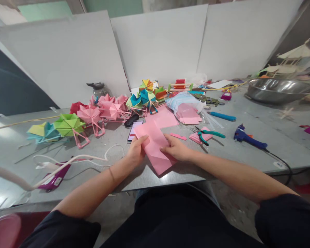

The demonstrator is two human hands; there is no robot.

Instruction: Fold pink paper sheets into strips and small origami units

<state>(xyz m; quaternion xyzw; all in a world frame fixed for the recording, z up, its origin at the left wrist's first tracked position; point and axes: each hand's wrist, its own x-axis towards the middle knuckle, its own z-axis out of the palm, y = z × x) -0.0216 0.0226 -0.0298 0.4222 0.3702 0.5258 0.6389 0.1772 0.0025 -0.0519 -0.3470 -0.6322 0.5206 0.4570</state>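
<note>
Between my two hands is a pink sheet of paper [156, 148] with a crease, held tilted above the table's front edge. My left hand [137, 150] grips its left side, thumb on top. On the right side, my right hand [176, 147] pinches it, with the fingers partly hidden. Just beyond lie a phone [134, 131], a large pink sheet [162, 117] and a small pink cutter-like tool [178, 136]. Teal-handled pliers [209, 133] rest on a stack of small pink papers [195, 137] to the right of my right hand.
Folded paper umbrellas [89, 115] crowd the back left. A purple power strip [55, 177] with white cable sits at left. To the right are a blue glue gun [250, 137], a blue stick-like tool [223, 116] and a metal bowl [279, 91]. White panels [160, 44] stand behind.
</note>
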